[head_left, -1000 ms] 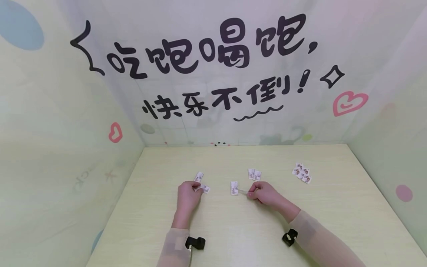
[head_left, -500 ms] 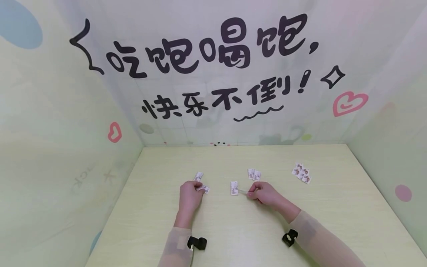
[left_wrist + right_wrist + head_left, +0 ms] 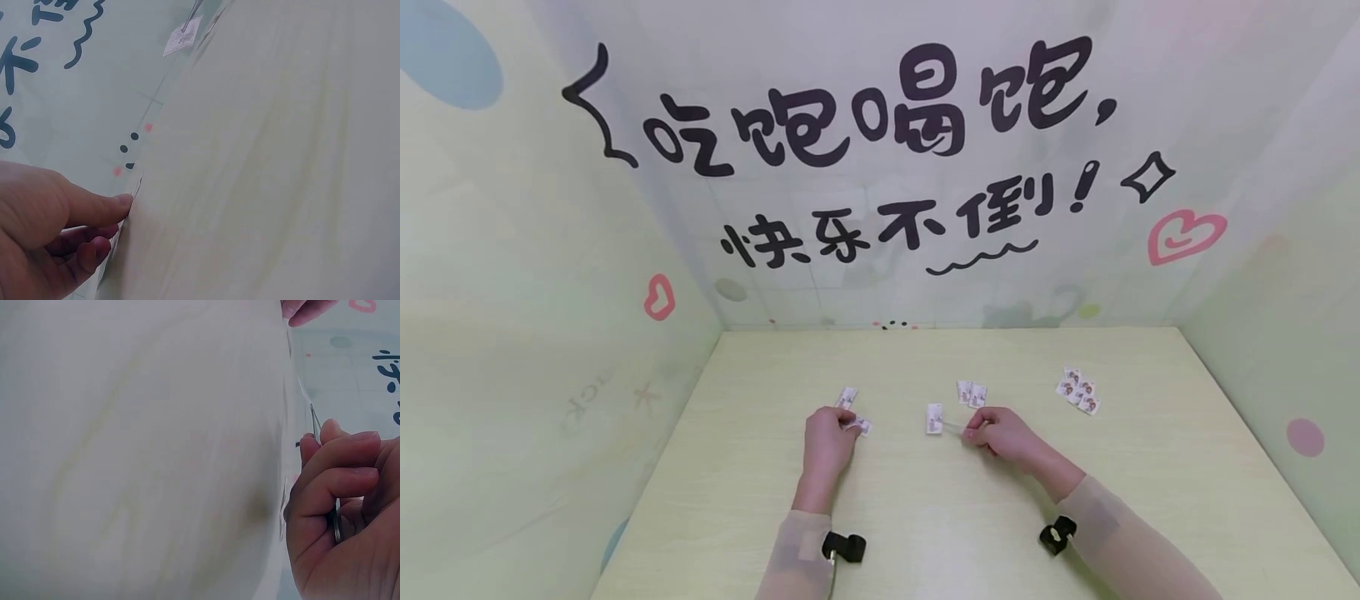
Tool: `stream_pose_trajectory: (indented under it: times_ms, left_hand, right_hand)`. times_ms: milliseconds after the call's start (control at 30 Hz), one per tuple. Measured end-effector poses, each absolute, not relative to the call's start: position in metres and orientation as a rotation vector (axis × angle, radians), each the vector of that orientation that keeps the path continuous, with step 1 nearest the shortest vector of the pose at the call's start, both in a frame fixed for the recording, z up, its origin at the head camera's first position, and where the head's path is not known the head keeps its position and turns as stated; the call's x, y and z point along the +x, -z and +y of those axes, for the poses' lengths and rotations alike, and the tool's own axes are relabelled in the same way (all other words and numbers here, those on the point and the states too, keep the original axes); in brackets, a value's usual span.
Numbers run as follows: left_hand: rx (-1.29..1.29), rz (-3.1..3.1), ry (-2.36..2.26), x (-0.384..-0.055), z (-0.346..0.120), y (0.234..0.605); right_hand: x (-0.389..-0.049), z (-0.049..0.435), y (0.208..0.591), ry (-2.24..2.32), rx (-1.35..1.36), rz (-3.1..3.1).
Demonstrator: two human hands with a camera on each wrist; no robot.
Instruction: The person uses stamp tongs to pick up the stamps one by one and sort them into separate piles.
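My right hand [image 3: 1000, 433] grips slim metal tweezers [image 3: 314, 422], also seen in the left wrist view. Their tips hold a small white paper slip [image 3: 934, 419] with a faint printed picture, raised above the table in the left wrist view. At the left, the thumb and fingertips of my left hand [image 3: 829, 446] pinch another printed slip [image 3: 862, 427] at the table surface; the hand partly covers it. Just behind those fingers lies one more slip [image 3: 847, 395]. Beyond the right hand two slips [image 3: 972, 393] lie side by side.
A cluster of several printed slips [image 3: 1079, 391] lies on the pale wooden table [image 3: 925, 517], toward the back right. Printed walls with dark lettering [image 3: 880, 225] enclose the table's back and sides. A black wrist strap [image 3: 1057, 535] sits on each sleeve.
My right hand has shifted slightly right, carrying the tweezers and the slip along. My left hand slid a little right over its slip, then stayed put.
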State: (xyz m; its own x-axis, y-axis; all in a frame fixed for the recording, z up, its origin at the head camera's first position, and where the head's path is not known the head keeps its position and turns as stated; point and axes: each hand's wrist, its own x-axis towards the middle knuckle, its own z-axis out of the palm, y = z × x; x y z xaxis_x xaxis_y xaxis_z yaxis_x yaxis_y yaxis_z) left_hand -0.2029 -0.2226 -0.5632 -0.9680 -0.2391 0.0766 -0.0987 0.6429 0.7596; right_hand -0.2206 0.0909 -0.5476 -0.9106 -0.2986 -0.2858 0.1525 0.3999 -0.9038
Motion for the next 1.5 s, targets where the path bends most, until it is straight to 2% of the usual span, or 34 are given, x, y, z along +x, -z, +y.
stream_pose_trajectory:
  times_ms: [900, 1500]
  left_hand:
    - [0.295, -2.713, 1.249, -0.201, -0.224, 0.566]
    - [0.293, -2.697, 1.266, -0.199, -0.223, 0.564]
  right_hand:
    - [-0.224, 0.143, 0.547, 1.560, 0.032, 2.358]
    - [-0.222, 0.156, 0.546, 1.569, 0.089, 2.362]
